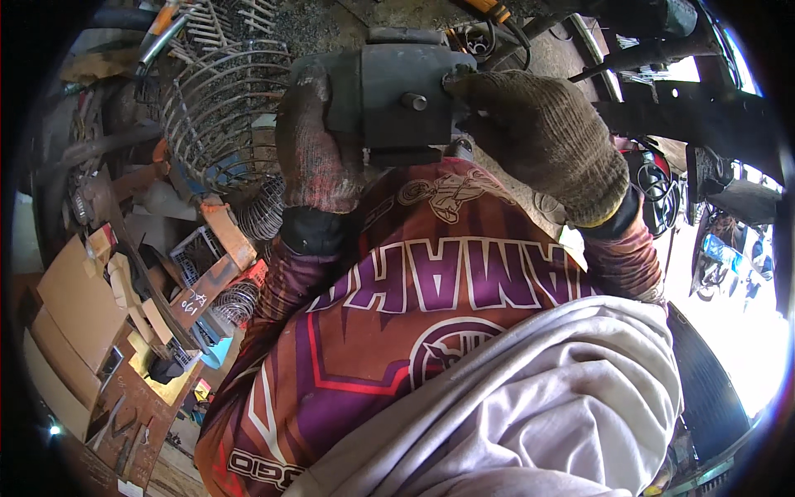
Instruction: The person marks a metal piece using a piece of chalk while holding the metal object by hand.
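Observation:
A dark grey metal block (406,91) with a short round pin standing out of its front is up before my chest. Wrapped about its left end is my left hand (319,153), in a stained knit glove; the fingertips are mostly hidden. My right hand (542,137), in a brown knit glove, grips the block's upper right corner with its fingers bent over that edge. Below the block, the printed shirt (431,273) on my body fills the middle of the view. What the block belongs to cannot be made out.
Large wire coils (219,112) stand at the left, near a crate (197,253) and folded cardboard (79,319). A dark metal frame (696,112) juts in from the right. An orange-handled tool (161,21) lies at the upper left. Pale grey cloth (530,398) hangs across the lower front.

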The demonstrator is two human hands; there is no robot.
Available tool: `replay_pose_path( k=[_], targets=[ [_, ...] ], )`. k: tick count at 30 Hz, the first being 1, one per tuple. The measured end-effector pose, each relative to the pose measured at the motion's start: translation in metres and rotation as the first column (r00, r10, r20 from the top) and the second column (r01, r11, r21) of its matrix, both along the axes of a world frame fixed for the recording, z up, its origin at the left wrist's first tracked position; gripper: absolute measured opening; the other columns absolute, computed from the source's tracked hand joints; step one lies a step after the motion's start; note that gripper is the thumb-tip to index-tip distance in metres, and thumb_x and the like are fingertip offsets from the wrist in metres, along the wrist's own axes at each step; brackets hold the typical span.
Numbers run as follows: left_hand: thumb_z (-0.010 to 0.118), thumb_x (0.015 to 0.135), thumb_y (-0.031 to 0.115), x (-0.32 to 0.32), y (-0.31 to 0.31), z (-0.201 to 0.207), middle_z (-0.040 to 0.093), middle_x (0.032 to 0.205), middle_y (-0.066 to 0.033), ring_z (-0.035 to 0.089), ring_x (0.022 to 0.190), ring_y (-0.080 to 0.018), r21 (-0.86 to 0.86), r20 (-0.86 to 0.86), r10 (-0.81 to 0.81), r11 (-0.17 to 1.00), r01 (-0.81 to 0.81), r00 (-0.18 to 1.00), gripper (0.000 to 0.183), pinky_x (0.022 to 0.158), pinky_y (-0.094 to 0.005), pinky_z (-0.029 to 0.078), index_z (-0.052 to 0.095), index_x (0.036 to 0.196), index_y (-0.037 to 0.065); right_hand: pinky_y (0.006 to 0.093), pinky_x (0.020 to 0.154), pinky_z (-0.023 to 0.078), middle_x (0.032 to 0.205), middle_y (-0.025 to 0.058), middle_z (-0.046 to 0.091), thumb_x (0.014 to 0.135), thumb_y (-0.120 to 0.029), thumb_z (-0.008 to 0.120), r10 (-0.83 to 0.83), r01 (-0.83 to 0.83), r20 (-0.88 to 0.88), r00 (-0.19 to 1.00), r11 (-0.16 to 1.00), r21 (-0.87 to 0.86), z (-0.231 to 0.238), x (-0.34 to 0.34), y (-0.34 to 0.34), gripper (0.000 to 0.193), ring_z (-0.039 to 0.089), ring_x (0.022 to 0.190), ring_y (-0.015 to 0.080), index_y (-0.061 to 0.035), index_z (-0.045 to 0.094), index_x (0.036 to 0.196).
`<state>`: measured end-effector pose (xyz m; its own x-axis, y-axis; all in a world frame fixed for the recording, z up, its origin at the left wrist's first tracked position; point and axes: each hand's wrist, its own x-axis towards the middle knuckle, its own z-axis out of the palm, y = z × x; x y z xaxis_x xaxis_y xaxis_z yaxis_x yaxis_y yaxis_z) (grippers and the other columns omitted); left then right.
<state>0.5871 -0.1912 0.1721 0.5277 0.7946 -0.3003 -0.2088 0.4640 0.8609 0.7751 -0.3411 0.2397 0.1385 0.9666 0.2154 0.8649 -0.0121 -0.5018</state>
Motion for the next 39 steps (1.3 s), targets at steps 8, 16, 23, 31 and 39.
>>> replay_pose_path(
  k=[8, 16, 23, 31, 39],
  targets=[
    [0.046, 0.104, 0.030, -0.014, 0.005, 0.005, 0.060, 0.125, -0.0151, 0.061, 0.113, -0.0277, 0.108, 0.015, -0.052, 0.993, 0.050, 0.999, 0.039, 0.092, -0.0394, 0.054, 0.053, 0.130, 0.002, 0.0271, 0.069, 0.059, 0.101, 0.0176, 0.071, 0.090, 0.002, 0.067, -0.044, 0.346, -0.675, 0.736, 0.882, 0.320, 0.009, 0.022, -0.042, 0.033, 0.071, 0.089, 0.0199, 0.0075, 0.058, 0.121],
    [0.043, 0.104, 0.038, -0.013, 0.007, 0.017, 0.057, 0.133, -0.0159, 0.058, 0.118, -0.0303, -0.199, 0.116, 0.068, 0.979, -0.044, 0.991, 0.047, 0.100, -0.0446, 0.051, 0.050, 0.136, 0.004, 0.0308, 0.078, 0.060, 0.106, 0.0176, 0.070, 0.087, 0.004, 0.070, -0.144, 0.366, -0.737, 0.660, 0.919, 0.148, -0.020, 0.014, -0.064, 0.036, 0.070, 0.096, 0.0222, 0.0088, 0.056, 0.120],
    [0.049, 0.103, 0.036, -0.020, 0.006, 0.011, 0.059, 0.131, -0.0123, 0.061, 0.116, -0.0246, -0.210, 0.120, 0.054, 0.977, -0.028, 0.991, 0.042, 0.093, -0.0403, 0.056, 0.054, 0.132, 0.005, 0.0319, 0.078, 0.058, 0.100, 0.0161, 0.070, 0.094, -0.009, 0.065, -0.087, 0.369, -0.925, 0.370, 0.927, 0.060, -0.042, 0.006, -0.053, 0.030, 0.069, 0.090, 0.0198, 0.0069, 0.057, 0.118],
    [0.055, 0.099, 0.043, -0.009, -0.006, 0.041, 0.061, 0.127, -0.0118, 0.061, 0.114, -0.0262, -0.066, -0.124, 0.102, 0.992, -0.111, 0.987, 0.047, 0.092, -0.0441, 0.056, 0.055, 0.131, 0.009, 0.0377, 0.081, 0.056, 0.099, 0.0130, 0.067, 0.101, -0.020, 0.056, 0.052, 0.448, -0.899, -0.435, 0.878, -0.166, -0.099, -0.018, -0.025, 0.027, 0.066, 0.086, 0.0226, 0.0018, 0.057, 0.117],
    [0.051, 0.101, 0.042, -0.013, -0.005, 0.052, 0.060, 0.128, -0.0123, 0.060, 0.114, -0.0288, -0.300, 0.184, -0.019, 0.951, 0.074, 0.983, 0.046, 0.097, -0.0457, 0.051, 0.054, 0.132, 0.008, 0.0452, 0.092, 0.054, 0.108, 0.0164, 0.066, 0.100, -0.023, 0.057, 0.122, 0.334, -0.737, -0.665, 0.931, -0.147, -0.103, -0.023, -0.024, 0.028, 0.067, 0.092, 0.0280, -0.0013, 0.057, 0.118]
  ],
)
